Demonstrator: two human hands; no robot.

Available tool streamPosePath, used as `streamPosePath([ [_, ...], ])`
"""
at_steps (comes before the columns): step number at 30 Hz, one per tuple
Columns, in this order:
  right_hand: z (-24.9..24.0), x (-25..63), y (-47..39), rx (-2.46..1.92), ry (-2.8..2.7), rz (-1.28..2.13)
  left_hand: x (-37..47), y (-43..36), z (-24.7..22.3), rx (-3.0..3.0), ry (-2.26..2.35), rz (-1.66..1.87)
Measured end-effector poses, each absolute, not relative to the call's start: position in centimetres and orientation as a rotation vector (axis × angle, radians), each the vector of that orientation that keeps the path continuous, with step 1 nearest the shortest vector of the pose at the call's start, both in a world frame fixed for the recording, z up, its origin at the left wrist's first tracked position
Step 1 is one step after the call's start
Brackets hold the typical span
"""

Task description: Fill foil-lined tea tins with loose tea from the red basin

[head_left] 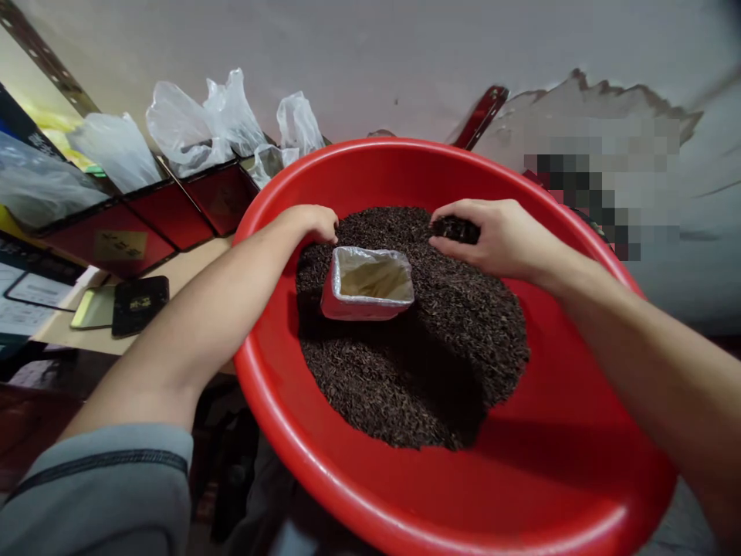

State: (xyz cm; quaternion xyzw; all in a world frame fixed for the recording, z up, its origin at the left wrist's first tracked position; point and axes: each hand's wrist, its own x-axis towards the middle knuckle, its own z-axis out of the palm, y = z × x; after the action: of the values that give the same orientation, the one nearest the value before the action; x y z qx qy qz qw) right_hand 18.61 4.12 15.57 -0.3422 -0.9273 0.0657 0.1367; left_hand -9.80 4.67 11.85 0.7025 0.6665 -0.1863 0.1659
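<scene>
A heap of dark, dried tea leaves (399, 386) lies in a large red plastic basin (463, 510). On the heap stands a small red box (364, 310), its top uncovered and lined with clear plastic; the visible inside looks bare and brownish. My right hand (492, 235) is curled around a clump of tea leaves just above the heap, right of the box. Behind the box's left corner, my left hand (318, 224) is closed over the leaves. Its fingertips are partly hidden, and what they hold cannot be made out.
Left of the basin, several red boxes (139, 235) with plastic bags (179, 123) sticking out stand on a pale table (191, 266). A black lid (140, 305) lies near its front edge. The grey wall (359, 62) rises behind the basin.
</scene>
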Motion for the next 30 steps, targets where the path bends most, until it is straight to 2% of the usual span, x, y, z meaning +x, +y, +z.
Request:
streamPosePath([
  [8,17.0,11.7,1.8,-0.559,-2.9,0.386,-11.2,5.3,11.1,1.913,1.855,-0.346],
  [16,18.1,12.7,1.9,-0.531,-2.814,0.426,-11.5,5.7,10.9,1.935,1.843,-0.307],
  [20,15.2,17.8,2.7,-0.965,-2.75,0.317,-10.8,5.4,11.2,1.918,1.87,-0.275],
  [26,7.2,22.7,1.5,-2.097,-2.788,0.365,-10.9,5.8,9.6,1.92,1.78,-0.463],
  [30,5.9,21.4,-0.5,-2.195,-2.651,0.378,-11.4,6.1,8.6,1.885,1.705,-0.516],
])
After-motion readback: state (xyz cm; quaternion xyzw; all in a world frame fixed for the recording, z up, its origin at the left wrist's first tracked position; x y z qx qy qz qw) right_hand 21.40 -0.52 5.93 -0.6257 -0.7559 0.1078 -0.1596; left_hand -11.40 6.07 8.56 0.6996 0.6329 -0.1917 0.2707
